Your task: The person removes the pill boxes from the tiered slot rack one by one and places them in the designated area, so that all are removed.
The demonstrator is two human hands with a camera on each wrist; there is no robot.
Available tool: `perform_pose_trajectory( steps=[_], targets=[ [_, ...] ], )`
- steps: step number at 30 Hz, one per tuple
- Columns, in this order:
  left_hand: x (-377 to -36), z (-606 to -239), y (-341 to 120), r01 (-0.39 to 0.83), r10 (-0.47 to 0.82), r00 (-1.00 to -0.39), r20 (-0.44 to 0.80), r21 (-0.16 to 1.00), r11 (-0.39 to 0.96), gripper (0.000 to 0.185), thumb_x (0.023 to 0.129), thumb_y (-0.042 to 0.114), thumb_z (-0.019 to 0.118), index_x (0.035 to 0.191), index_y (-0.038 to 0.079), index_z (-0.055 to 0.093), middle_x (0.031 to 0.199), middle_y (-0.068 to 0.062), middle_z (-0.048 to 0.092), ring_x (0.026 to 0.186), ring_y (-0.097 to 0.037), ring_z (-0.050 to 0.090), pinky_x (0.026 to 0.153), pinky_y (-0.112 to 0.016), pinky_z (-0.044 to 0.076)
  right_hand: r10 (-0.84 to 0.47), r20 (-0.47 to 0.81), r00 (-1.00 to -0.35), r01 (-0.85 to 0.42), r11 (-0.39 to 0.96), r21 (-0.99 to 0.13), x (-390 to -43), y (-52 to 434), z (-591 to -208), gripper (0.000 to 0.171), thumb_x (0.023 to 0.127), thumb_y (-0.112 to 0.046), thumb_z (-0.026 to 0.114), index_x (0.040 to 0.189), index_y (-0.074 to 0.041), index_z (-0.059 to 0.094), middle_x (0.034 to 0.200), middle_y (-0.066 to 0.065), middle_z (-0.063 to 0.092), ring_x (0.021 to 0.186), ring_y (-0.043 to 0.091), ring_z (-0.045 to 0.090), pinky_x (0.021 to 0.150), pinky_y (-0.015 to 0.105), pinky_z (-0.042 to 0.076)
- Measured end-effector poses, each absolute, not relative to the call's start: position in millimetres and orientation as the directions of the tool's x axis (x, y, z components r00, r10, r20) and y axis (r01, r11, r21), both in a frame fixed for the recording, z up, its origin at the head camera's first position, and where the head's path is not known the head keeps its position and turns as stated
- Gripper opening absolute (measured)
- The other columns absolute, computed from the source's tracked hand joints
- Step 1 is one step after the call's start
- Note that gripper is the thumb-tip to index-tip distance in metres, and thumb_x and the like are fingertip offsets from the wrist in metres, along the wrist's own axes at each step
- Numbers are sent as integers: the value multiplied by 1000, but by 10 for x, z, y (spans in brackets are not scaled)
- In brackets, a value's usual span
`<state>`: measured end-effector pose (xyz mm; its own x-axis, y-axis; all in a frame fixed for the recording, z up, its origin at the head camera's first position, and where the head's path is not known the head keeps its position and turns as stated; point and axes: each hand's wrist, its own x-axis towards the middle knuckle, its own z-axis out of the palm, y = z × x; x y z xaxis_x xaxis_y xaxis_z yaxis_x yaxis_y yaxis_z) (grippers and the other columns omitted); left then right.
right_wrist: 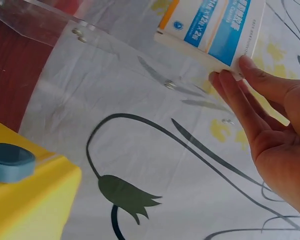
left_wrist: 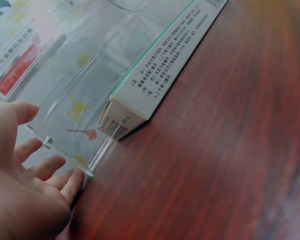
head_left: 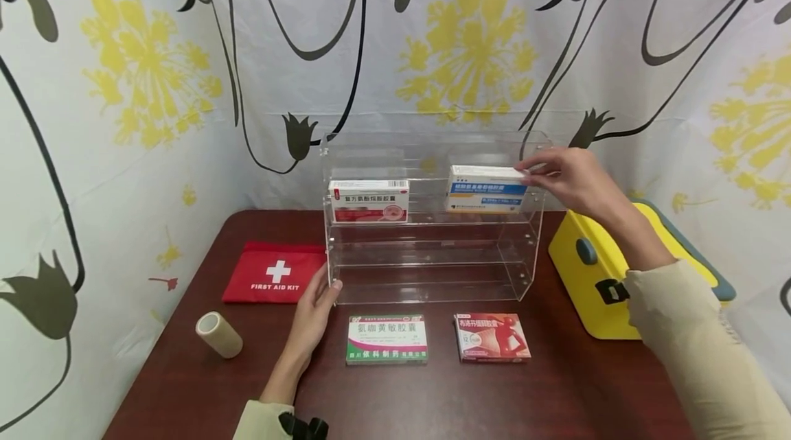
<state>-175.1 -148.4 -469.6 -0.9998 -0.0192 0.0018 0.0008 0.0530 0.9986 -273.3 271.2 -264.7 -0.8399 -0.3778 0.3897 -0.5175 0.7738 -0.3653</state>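
Note:
A clear acrylic tiered rack (head_left: pixel 426 292) stands upright on the table. My left hand (head_left: pixel 315 309) holds its lower left side, thumb near the front edge and fingers along the side panel. My right hand (head_left: pixel 571 179) pinches the upper right end of a white, blue and orange medicine box (head_left: pixel 486 190) between thumb and fingertips; the box leans slightly at the upper right tier. In the right wrist view, the thumb (right_wrist: pixel 270 77) lies on its printed face. A white and red medicine box (head_left: pixel 369 202) sits on the upper left tier.
Before the rack lie a green and white medicine box (head_left: pixel 386 340) and a red medicine box (head_left: pixel 492 337). To the left are a red first aid pouch (head_left: pixel 262 272) and a beige roll (head_left: pixel 220 335). A yellow case (head_left: pixel 587 275) with a blue-grey lid stands right, beneath my right forearm.

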Motion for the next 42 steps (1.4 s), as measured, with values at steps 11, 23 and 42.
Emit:
perform_pose_trajectory(
  steps=[11,23,42],
  targets=[
    [-1752,-4691,-1486,12,-2,-1000,12,998,57,67,98,33,61,154,19,29,154,-7,34,136,-24,38,105,-42,41,-326,494,-806,-513,801,-309,-2583,2817,-2231,26,89,-13,73,115,-11,74,113,6,67,90,11,69,70,4,44],
    [-1943,-5032,-1526,51,-24,-998,53,997,52,61,98,33,60,152,30,32,152,1,36,136,-19,38,104,-42,41,-444,390,-806,-581,716,-386,-2159,2948,-2706,28,85,-10,77,110,-21,75,95,-6,73,70,9,65,56,17,49],
    [-1962,-5029,-1526,54,-33,-998,56,997,46,60,99,33,59,152,28,33,151,2,38,136,-17,39,105,-39,41,-653,-10,-757,-410,487,-771,-1249,3225,-4305,20,94,-16,66,112,-20,73,106,-3,70,90,14,66,74,26,55]
  ],
)
